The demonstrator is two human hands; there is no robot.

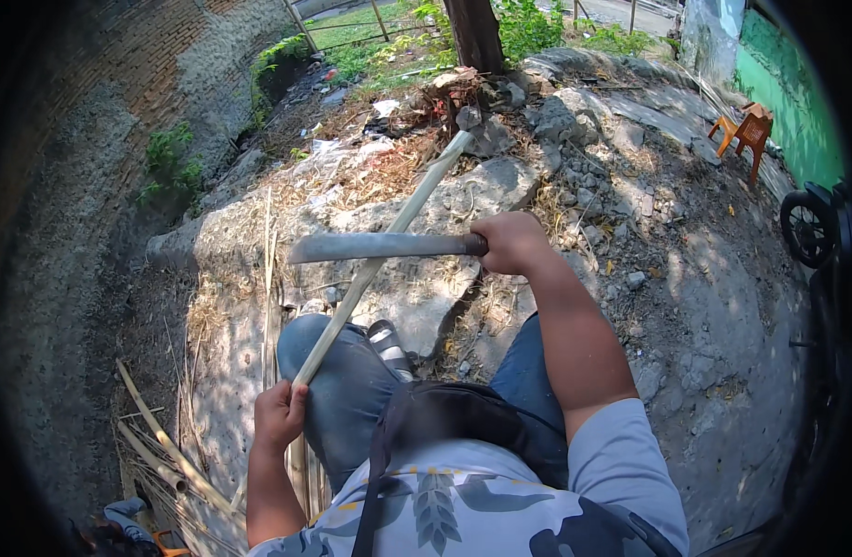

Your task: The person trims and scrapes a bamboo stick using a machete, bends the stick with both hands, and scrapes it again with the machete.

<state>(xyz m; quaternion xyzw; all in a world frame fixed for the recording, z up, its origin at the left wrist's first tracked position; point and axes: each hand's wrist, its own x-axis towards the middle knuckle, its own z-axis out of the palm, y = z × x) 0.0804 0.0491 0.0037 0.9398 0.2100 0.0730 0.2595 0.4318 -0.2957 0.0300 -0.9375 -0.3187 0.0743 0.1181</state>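
Note:
My left hand (279, 415) is closed round the near end of a long pale strip of split wood, perhaps bamboo (352, 295). The strip slants away from me, up and to the right, over my left knee. In my right hand (511, 243) I grip a machete (380, 245) by its dark handle. Its broad grey blade points left and lies across the strip around its middle, in front of it from my view. Whether the blade touches the strip, I cannot tell.
Bamboo poles (171, 455) and thin strips lie on the ground at left. Ahead are a cracked concrete slab (445, 209), rubble (584, 195), litter and a tree trunk (475, 37). An orange chair (749, 137) and a motorbike wheel (806, 229) stand at right. A brick wall (120, 84) rises at left.

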